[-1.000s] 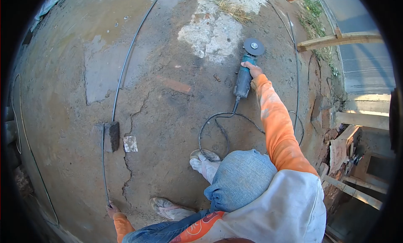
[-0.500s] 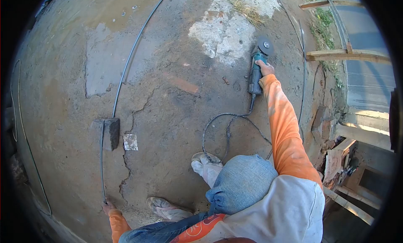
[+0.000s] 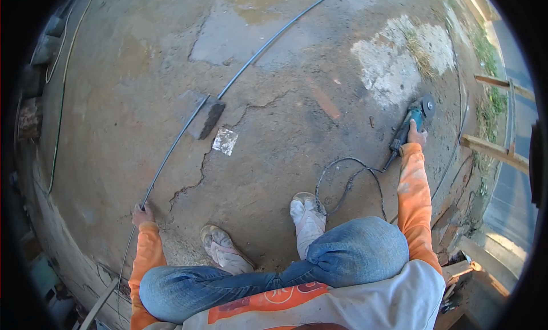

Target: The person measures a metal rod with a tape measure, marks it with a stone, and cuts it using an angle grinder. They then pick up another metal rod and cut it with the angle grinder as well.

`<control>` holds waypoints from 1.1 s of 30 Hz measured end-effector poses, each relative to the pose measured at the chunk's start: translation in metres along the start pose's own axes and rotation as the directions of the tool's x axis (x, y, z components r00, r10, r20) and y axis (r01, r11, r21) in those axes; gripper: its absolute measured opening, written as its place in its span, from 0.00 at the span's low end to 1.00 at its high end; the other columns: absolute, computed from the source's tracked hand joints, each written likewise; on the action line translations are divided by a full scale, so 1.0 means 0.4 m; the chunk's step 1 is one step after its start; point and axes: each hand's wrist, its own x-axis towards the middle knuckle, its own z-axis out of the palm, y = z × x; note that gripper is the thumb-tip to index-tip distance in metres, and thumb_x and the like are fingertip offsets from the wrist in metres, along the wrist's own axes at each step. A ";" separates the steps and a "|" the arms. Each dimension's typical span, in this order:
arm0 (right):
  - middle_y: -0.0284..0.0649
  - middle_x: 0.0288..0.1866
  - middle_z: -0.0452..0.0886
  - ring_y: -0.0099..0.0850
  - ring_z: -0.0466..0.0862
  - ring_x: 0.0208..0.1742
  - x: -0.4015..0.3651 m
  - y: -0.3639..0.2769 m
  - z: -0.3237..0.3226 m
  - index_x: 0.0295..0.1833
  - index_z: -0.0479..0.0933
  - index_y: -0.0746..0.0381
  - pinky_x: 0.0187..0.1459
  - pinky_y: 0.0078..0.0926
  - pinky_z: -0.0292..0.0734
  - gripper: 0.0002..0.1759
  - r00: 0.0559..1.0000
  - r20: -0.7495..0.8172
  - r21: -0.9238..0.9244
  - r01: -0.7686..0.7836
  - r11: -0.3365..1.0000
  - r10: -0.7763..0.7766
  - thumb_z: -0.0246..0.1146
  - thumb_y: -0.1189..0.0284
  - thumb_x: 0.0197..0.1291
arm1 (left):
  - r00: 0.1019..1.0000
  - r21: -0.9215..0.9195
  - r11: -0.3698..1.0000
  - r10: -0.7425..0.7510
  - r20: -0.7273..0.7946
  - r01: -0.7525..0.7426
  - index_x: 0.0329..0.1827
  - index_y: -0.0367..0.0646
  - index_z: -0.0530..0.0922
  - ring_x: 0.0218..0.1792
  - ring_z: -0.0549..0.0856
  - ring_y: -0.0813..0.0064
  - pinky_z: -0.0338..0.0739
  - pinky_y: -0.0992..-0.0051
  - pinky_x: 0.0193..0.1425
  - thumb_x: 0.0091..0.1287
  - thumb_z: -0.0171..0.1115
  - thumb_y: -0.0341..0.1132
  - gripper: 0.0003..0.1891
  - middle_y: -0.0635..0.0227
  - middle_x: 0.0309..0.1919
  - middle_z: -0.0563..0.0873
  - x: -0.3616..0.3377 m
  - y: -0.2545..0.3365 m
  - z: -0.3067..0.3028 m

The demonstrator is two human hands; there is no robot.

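In the head view my left hand (image 3: 143,215) is closed on a long thin rod (image 3: 174,144) at the lower left. The rod passes over a dark block (image 3: 211,120) lying on the ground. Beyond the block a bluish rod (image 3: 274,38) runs toward the upper right. At the right, my right hand (image 3: 418,135) grips the teal and black body of an angle grinder (image 3: 404,131). The grinder's disc points away from me, and its black cable (image 3: 348,159) loops on the ground. A small shiny square piece (image 3: 225,141) lies beside the block.
My sandalled feet (image 3: 228,249) stand on cracked, muddy ground (image 3: 268,176). Wooden bars (image 3: 495,151) stand at the right edge by the road. Another thin rod or hose (image 3: 63,96) runs along the left. Dry grass lies on a pale patch (image 3: 383,59).
The view has turned and shifted, so the block, rods and grinder appear farther right. More of my left arm and both knees show. Both hands keep their holds.
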 end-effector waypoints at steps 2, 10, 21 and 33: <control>0.61 0.60 0.70 0.54 0.70 0.62 -0.048 -0.013 -0.004 0.62 0.66 0.71 0.63 0.43 0.64 0.52 1.000 -0.023 -0.056 0.010 0.998 -0.011 0.62 0.38 0.43 | 1.000 -0.016 1.000 0.002 -0.007 -0.002 0.39 0.43 0.76 0.43 0.80 0.51 0.72 0.55 0.45 0.63 0.53 0.52 0.19 0.57 0.38 0.83 -0.015 -0.027 -0.004; 0.60 0.58 0.71 0.54 0.71 0.61 -0.122 -0.048 -0.030 0.61 0.67 0.67 0.61 0.46 0.65 0.47 0.998 -0.024 -0.059 -0.063 0.996 0.062 0.57 0.37 0.49 | 0.983 0.056 0.997 0.067 -0.171 -0.058 0.48 0.39 0.76 0.47 0.78 0.53 0.70 0.58 0.52 0.65 0.52 0.50 0.22 0.56 0.42 0.81 -0.037 -0.155 0.054; 0.51 0.56 0.73 0.47 0.70 0.61 -0.211 0.186 -0.244 0.57 0.70 0.61 0.58 0.49 0.65 0.30 0.952 -0.270 -0.182 -0.198 0.963 0.145 0.53 0.48 0.59 | 0.975 0.123 0.976 -0.194 0.106 0.180 0.57 0.43 0.75 0.48 0.82 0.54 0.76 0.58 0.50 0.63 0.55 0.45 0.22 0.56 0.48 0.83 0.047 -0.331 0.109; 0.49 0.53 0.79 0.46 0.77 0.58 -0.608 1.287 -0.564 0.51 0.79 0.56 0.58 0.41 0.71 0.19 0.655 0.349 -0.891 0.009 0.454 0.670 0.54 0.59 0.60 | 0.901 0.190 0.971 0.051 0.430 -0.146 0.56 0.40 0.75 0.47 0.82 0.52 0.76 0.58 0.49 0.64 0.55 0.45 0.22 0.53 0.46 0.83 0.178 -0.300 0.071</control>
